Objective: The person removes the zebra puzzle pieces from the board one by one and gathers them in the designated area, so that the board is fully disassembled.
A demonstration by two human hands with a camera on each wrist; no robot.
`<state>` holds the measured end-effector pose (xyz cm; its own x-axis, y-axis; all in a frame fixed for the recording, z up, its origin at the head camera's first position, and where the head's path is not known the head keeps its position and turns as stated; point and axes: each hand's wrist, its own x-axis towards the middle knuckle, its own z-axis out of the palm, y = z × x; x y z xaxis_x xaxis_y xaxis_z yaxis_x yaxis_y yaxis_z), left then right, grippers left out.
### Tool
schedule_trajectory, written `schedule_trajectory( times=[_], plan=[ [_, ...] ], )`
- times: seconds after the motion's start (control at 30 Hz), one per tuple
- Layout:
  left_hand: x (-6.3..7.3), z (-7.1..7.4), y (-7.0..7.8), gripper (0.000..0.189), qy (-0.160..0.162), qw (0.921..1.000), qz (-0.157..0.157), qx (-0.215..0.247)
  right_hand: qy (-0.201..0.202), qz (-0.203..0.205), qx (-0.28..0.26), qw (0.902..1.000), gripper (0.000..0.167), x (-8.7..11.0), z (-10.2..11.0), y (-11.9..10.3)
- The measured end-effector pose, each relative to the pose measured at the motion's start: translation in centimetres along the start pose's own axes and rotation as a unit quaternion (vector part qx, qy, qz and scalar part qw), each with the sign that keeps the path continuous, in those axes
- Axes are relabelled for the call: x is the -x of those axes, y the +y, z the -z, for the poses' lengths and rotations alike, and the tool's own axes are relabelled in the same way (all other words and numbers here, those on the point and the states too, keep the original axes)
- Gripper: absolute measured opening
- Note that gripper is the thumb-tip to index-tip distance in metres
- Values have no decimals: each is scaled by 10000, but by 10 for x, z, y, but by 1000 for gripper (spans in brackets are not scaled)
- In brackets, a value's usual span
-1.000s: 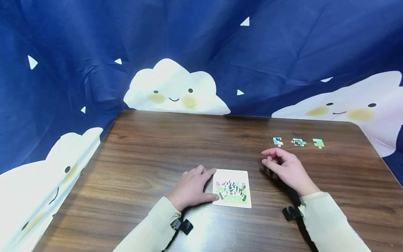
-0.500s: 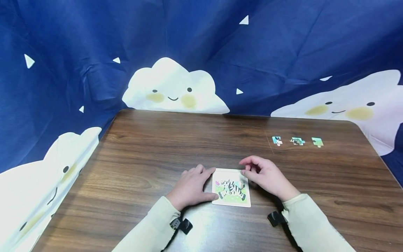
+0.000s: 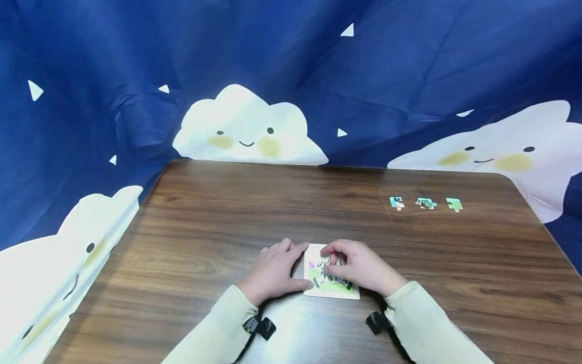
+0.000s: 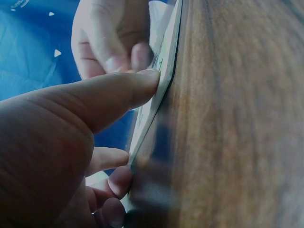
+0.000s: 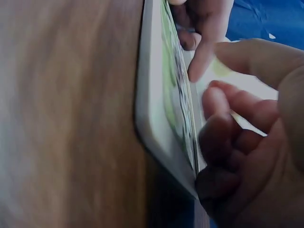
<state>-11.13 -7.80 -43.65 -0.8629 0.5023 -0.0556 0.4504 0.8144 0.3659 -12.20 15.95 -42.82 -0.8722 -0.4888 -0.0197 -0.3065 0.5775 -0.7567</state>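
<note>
A small white-framed jigsaw puzzle board (image 3: 334,296) with a zebra picture lies flat on the table in the head view. My left hand (image 3: 274,270) steadies its left edge, fingers spread, the thumb on the lower left corner and the index finger touching the upper left one. In the left wrist view that thumb (image 4: 121,92) lies straight against the board's rim. My right hand (image 3: 361,268) is over the board's right part, hiding some of the picture. Its fingers bend loosely; the right wrist view shows thumb and index fingertips (image 5: 216,99) apart, with no piece visible between them.
Three loose jigsaw pieces lie in a row at the back right of the brown wooden table (image 3: 227,212): a blue one (image 3: 396,203), a darker patterned one (image 3: 426,203) and a green one (image 3: 454,204). A blue cloud-print curtain (image 3: 373,65) hangs behind and along the left side.
My right hand has moved left and toward me, from below the loose pieces to over the puzzle board. The left hand has stayed at the board's edge.
</note>
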Motion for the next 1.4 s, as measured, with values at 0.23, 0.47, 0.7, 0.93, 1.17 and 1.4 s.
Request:
schedule_trajectory(
  times=[0.23,0.47,0.7,0.93,1.17,1.4],
  plan=[
    [0,2,0,87,59,9999,-5,-122,94,487,1022,9935,25,1,-12,-3],
    [5,-2,0,85,169,9998,-22,-118,127,621,1369,9886,23,4,-18,-5],
    [12,-5,-1,84,265,9996,-9,-98,169,500,1157,9919,19,4,-24,-8],
    [4,-7,1,84,318,9994,-121,0,347,411,1159,9918,20,9,-20,-7],
    [9,-8,-1,83,436,9990,-77,74,230,482,1112,9924,21,4,-23,-8],
    [6,-9,0,84,509,9985,-170,-60,338,368,854,9951,23,8,-22,-6]
  ],
)
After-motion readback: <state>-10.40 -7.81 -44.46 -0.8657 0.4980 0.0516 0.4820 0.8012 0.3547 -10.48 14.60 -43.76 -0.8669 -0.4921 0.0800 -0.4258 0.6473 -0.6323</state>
